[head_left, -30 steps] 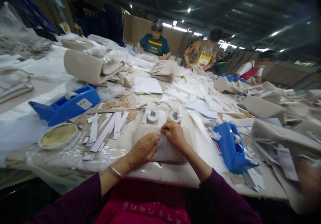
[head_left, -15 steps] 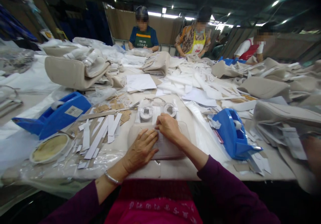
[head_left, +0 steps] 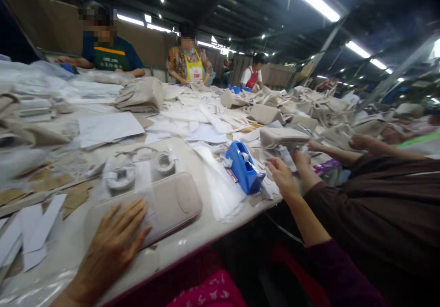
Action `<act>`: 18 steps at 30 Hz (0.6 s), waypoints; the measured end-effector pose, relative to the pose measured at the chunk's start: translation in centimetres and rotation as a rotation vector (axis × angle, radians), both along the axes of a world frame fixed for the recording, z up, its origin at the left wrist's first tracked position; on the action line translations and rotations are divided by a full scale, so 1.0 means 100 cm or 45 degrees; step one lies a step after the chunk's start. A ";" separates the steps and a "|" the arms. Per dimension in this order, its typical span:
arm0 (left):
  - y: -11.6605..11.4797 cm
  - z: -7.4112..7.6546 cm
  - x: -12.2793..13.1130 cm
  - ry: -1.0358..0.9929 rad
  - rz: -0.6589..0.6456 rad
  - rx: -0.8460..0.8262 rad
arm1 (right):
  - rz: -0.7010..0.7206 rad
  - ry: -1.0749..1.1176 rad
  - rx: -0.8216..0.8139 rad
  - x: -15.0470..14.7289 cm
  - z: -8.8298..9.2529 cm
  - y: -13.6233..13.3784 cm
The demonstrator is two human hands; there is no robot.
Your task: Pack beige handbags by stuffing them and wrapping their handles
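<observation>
A beige bag lies flat on the table in front of me, with a white paper strip across its middle. My left hand rests flat on its left part, fingers stretched out. Against the bag's far edge sit two wrapped white rolls, one on the left and one on the right. My right hand is held out to the right, just past a blue tape dispenser. Its fingers look apart and slightly bent, with nothing visible in them.
At right, a co-worker's hands are close to my right hand, at another beige bag. White card strips and brown scraps lie at left. Paper sheets and piled bags cover the far side, where other people work.
The view has swung right. My right hand has left the bag and moved right, beyond the tape dispenser, its fingers opening. My left hand stays on the bag.
</observation>
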State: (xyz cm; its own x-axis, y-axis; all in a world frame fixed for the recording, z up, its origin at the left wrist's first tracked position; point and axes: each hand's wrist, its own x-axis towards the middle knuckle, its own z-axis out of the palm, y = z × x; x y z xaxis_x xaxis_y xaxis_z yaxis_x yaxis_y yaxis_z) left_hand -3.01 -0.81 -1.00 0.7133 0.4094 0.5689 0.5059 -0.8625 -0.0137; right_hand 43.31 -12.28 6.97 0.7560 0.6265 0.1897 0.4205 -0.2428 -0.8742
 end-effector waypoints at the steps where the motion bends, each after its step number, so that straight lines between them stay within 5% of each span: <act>1: 0.001 -0.001 0.000 -0.014 -0.007 0.009 | 0.047 0.104 -0.074 0.010 -0.002 -0.003; 10: 0.001 -0.002 0.002 -0.061 -0.011 0.035 | 0.295 0.397 -0.123 -0.002 0.006 0.013; 14: 0.002 -0.002 0.002 -0.089 0.001 0.013 | 0.257 0.433 -0.070 -0.004 0.017 0.021; 18: 0.003 -0.002 0.004 -0.146 -0.029 0.027 | 0.180 0.397 0.048 -0.014 0.027 0.000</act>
